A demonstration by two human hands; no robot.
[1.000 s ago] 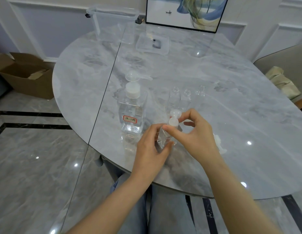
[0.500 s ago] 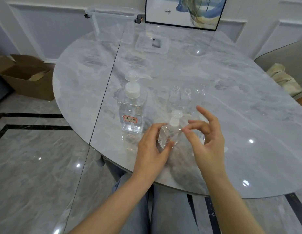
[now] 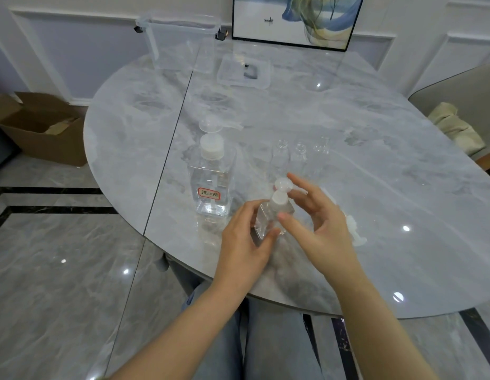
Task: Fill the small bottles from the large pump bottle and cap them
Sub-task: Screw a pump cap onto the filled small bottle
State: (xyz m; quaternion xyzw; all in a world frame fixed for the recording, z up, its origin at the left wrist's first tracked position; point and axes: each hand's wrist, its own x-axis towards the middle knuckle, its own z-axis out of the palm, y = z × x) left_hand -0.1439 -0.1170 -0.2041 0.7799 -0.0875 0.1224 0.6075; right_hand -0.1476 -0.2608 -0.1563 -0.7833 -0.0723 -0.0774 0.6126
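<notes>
A large clear pump bottle [image 3: 211, 174] with a red-edged label stands on the marble table [image 3: 375, 187]. My left hand [image 3: 243, 242] grips the body of a small clear bottle [image 3: 268, 218], tilted, with a white pump cap [image 3: 279, 193] on its neck. My right hand [image 3: 320, 229] is spread around the cap, fingers behind it and thumb in front; contact is blurred. Three small open bottles [image 3: 298, 157] stand in a row behind. Loose white caps [image 3: 353, 229] lie right of my right hand.
A clear plastic box [image 3: 180, 39] and its lid [image 3: 243, 72] sit at the table's far side, below a framed picture [image 3: 293, 20]. A cardboard box [image 3: 38, 124] is on the floor at left, a chair [image 3: 457, 105] at right. My knees are under the table edge.
My right hand let go of the pump cap, opened and drew back slightly, then came in around the cap again. My left hand kept holding the small bottle.
</notes>
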